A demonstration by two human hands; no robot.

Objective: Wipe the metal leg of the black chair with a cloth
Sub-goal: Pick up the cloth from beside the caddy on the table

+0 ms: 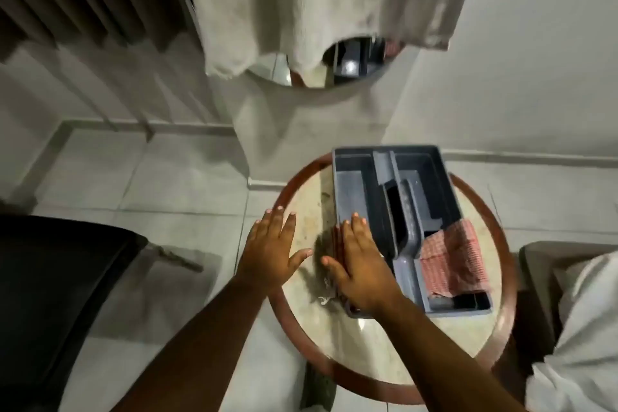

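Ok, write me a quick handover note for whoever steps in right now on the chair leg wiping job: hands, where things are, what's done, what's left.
Left hand: flat and open, palm down at the left edge of the round table, holding nothing.
Right hand: flat, fingers spread, pressing on a dark cloth lying on the table beside the grey caddy; not gripping it.
A red checked cloth hangs over the caddy's near right compartment.
Black chair: at the left, untouched; a metal leg shows by its seat edge.
Done: nothing on the leg.
Left: pick up a cloth, reach to the chair, wipe the leg.
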